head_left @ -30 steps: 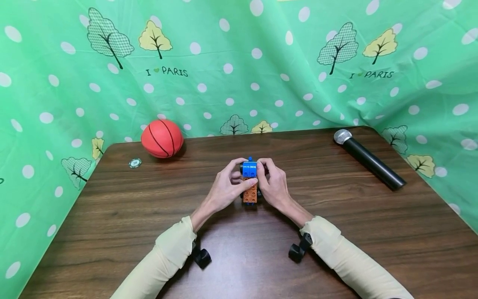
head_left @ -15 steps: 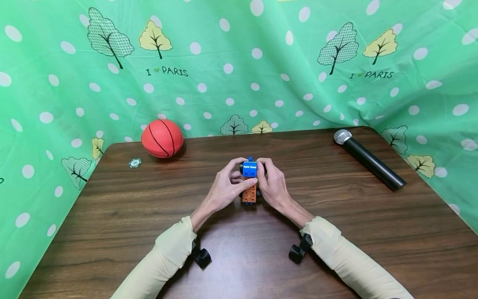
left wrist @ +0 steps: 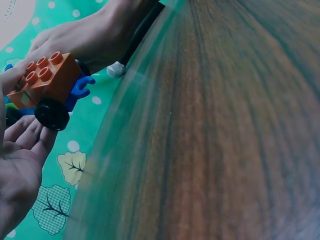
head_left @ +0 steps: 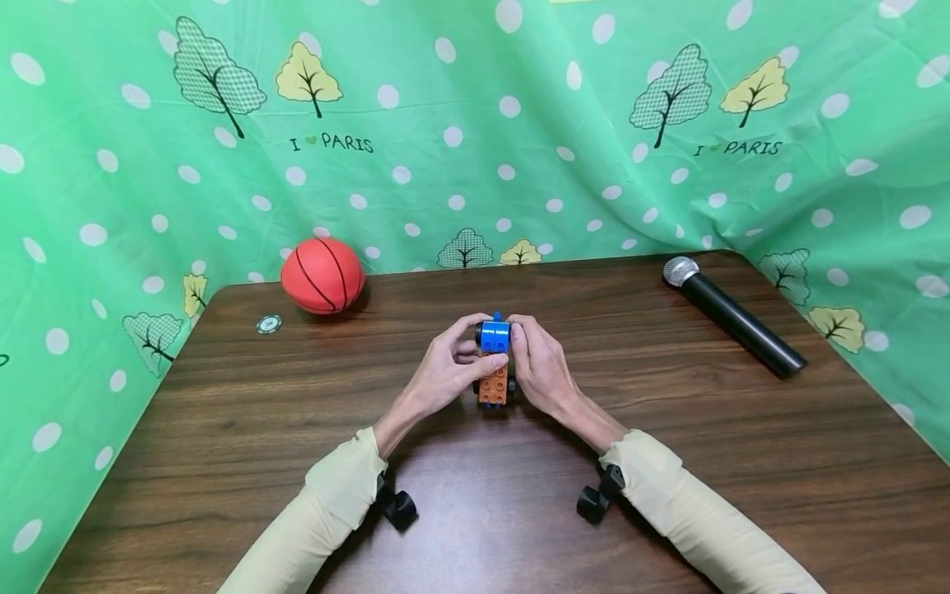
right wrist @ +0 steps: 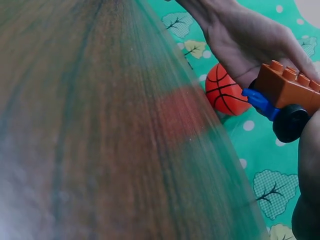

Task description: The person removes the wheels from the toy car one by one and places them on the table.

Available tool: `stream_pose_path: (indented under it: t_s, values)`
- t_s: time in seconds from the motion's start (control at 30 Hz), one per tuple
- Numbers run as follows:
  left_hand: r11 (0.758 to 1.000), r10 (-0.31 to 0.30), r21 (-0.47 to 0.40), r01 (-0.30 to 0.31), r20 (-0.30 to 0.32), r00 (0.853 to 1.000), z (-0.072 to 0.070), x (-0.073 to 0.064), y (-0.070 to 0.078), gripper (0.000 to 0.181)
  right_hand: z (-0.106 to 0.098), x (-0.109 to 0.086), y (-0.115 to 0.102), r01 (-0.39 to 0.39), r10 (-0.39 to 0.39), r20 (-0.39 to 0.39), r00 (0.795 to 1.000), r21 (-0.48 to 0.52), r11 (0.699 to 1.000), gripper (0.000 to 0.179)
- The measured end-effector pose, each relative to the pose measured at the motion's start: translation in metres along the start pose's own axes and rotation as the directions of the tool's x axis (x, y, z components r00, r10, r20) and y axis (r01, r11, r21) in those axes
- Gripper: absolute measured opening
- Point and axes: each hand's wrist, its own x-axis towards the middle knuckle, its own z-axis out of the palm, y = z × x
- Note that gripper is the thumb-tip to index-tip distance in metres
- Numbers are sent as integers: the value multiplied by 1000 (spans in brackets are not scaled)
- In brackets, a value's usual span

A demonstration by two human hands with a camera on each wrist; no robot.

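Observation:
Between both hands is a toy car built of blocks (head_left: 493, 391), held over the table. It has an orange studded brick (left wrist: 56, 77), a blue block (head_left: 495, 337) at its far end and black wheels (right wrist: 291, 123). My left hand (head_left: 439, 378) grips it from the left, thumb lying across the orange part and fingers curled beneath and behind. From the right, my right hand (head_left: 544, 367) pinches the far end beside the blue block, its thumb pointing forward. A blue hook-like coupling (left wrist: 82, 87) sticks out at the near end. The right fingertips are partly hidden behind the toy.
A red toy basketball (head_left: 322, 276) sits at the table's back left, with a poker chip (head_left: 269, 324) beside it. Toward the right lies a black microphone (head_left: 735, 318). A green patterned cloth (head_left: 475, 124) hangs behind the brown wooden table (head_left: 490, 511).
The toy car's near end has swung slightly left in the hands, and a small gap shows between its near wheel and the right palm. Both hands keep hold in nearly the same place.

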Motion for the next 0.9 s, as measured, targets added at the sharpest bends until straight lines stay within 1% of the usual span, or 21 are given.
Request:
stream_pose_path:
  t_s: [0.07, 0.17, 0.3, 0.4, 0.5, 0.6, 0.73, 0.9]
  values:
    - [1000, -6, -15, 6, -5, 1000, -2, 0, 0, 53, -1, 0, 1, -6, 6, 3, 1000, 6, 1000, 21]
    - [1000, -9, -28, 9, -21, 1000, -6, -1, 1, 53, -3, 1, 1, -32, 31, 11, 999, 42, 999, 20]
    - [999, -13, -36, 12, -30, 999, -9, -1, 2, 54, -6, 3, 5, -116, 113, 28, 993, 108, 987, 21]
    - [999, -20, -34, 18, -47, 999, -10, -3, 2, 54, -8, 4, 11, -184, 181, 39, 983, 126, 975, 22]
    - [999, -20, -27, 17, -77, 997, -10, -4, 1, 54, -11, 5, 17, -232, 227, 53, 972, 110, 967, 23]
    - [1000, -16, -6, 15, -104, 994, -10, -4, 0, 53, -14, 6, 23, -260, 254, 74, 964, 79, 962, 25]
    - [999, -26, 21, 29, -139, 990, -10, -4, -2, 55, -18, 7, 31, -255, 251, 107, 962, 26, 967, 30]
    - [999, -42, 28, 47, -157, 987, -11, -5, -3, 56, -22, 7, 44, -238, 244, 135, 960, -63, 969, 31]
